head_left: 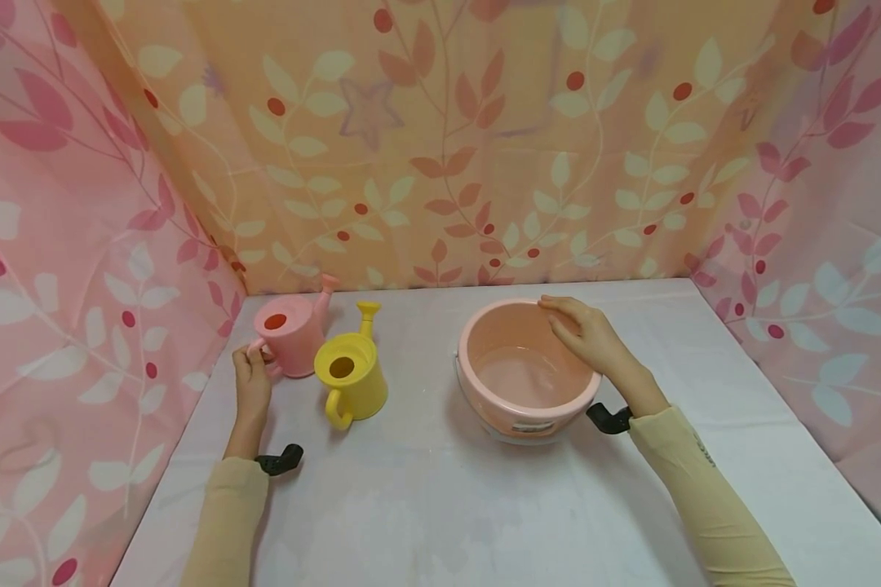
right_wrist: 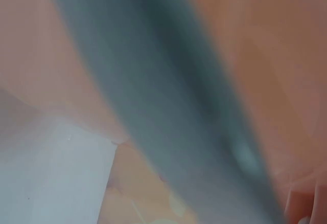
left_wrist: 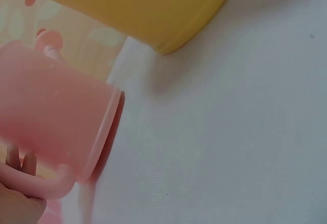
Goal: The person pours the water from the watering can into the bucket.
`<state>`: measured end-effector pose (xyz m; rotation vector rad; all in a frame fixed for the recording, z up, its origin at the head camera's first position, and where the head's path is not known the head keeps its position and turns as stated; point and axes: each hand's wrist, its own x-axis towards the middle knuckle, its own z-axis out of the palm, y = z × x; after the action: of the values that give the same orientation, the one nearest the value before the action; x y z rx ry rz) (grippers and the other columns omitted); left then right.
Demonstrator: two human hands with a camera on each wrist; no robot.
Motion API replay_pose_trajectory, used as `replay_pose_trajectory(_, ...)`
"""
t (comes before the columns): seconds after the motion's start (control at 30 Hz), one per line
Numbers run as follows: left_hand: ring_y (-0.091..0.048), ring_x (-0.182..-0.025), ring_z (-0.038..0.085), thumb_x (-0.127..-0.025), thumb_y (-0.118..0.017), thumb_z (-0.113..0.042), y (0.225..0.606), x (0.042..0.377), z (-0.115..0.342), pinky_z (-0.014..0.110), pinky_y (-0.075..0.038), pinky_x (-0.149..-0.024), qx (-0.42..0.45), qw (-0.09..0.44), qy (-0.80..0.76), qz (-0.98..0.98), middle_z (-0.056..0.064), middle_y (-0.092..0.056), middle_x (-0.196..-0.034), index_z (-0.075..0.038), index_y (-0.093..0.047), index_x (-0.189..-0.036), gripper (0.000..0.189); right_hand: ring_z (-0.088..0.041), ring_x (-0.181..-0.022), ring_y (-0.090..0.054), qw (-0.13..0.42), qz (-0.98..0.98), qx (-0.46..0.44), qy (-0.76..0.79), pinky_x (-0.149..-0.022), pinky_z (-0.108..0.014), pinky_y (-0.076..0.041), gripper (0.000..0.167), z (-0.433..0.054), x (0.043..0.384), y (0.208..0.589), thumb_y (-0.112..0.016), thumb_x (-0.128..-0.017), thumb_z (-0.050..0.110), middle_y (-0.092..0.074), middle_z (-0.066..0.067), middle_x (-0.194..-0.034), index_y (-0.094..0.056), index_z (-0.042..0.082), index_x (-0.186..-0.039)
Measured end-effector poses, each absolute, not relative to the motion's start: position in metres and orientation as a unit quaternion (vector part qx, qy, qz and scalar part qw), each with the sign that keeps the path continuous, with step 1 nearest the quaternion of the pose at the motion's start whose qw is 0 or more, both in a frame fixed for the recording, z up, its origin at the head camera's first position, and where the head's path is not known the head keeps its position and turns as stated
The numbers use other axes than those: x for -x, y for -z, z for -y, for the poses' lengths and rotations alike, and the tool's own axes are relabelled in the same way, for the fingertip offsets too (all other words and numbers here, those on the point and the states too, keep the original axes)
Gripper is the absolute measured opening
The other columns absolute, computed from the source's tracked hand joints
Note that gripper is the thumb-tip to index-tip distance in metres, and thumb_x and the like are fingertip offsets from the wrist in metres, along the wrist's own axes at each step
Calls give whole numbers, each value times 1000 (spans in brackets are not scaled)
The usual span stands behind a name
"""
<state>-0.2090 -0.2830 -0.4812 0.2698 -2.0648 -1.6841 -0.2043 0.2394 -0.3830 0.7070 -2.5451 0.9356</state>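
At the left of the head view, my left hand (head_left: 253,383) holds the handle of a pink watering can (head_left: 294,346). The left wrist view has its fingers through that handle (left_wrist: 36,183). Just right of the pink can is a yellow watering can (head_left: 363,383), spout pointing to the back wall. My right hand (head_left: 587,334) grips the right rim of a pink bucket (head_left: 517,412), fingers over the edge and thumb on the inner side. Nothing lies inside the bucket. A blurred grey band (right_wrist: 168,106), likely the bucket's handle, crosses the right wrist view.
All of this is on a white-covered table (head_left: 426,505). Leaf-patterned cloth rises as a back wall (head_left: 440,147), with pink cloth sides at left (head_left: 73,326) and right (head_left: 830,269). Each wrist wears a black camera mount (head_left: 281,461).
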Motion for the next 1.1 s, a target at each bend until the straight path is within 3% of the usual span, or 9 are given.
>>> replay_pose_trajectory(0.2,-43,-95,18,-101,-29,-31,483,206,285,29,-32,-84,-97,228,595,764,4,-42,-93,3,-34,-112,36,-35,-120,-49,166,895,-249,-330,-99,-50,-37,31,-239,204,382,-59,-89,7,-57,-14,-126,-61,6,-119)
replay_pose_trajectory(0.37,-43,-96,19,-101,-27,-30,485,205,287,28,-32,-83,-98,222,595,766,5,-42,-94,4,-33,-114,37,-33,-120,-50,168,896,-250,-327,-99,-48,-37,31,-239,203,382,-60,-88,8,-57,-13,-126,-61,6,-119)
replay_pose_trajectory(0.63,-39,-110,27,-99,-29,-40,483,202,288,31,-31,-90,-126,184,595,772,16,-42,-110,-6,-33,-110,36,-32,-120,-49,163,900,-252,-316,-99,-49,-37,33,-239,202,380,-61,-88,8,-56,-13,-127,-60,6,-121)
replay_pose_trajectory(0.93,-45,-97,8,-98,-38,-39,479,195,292,20,-35,-81,-150,225,544,794,12,-50,-112,2,-42,-123,48,-32,-115,-53,156,911,-271,-268,-96,-49,-40,35,-239,204,372,-64,-87,13,-59,-14,-122,-60,5,-120)
replay_pose_trajectory(1.1,-46,-112,25,-98,-42,-34,476,190,292,36,-38,-98,-146,251,540,790,14,-45,-124,1,-42,-128,45,-30,-110,-57,158,907,-282,-268,-93,-47,-43,32,-240,208,368,-67,-85,13,-63,-12,-115,-63,5,-116)
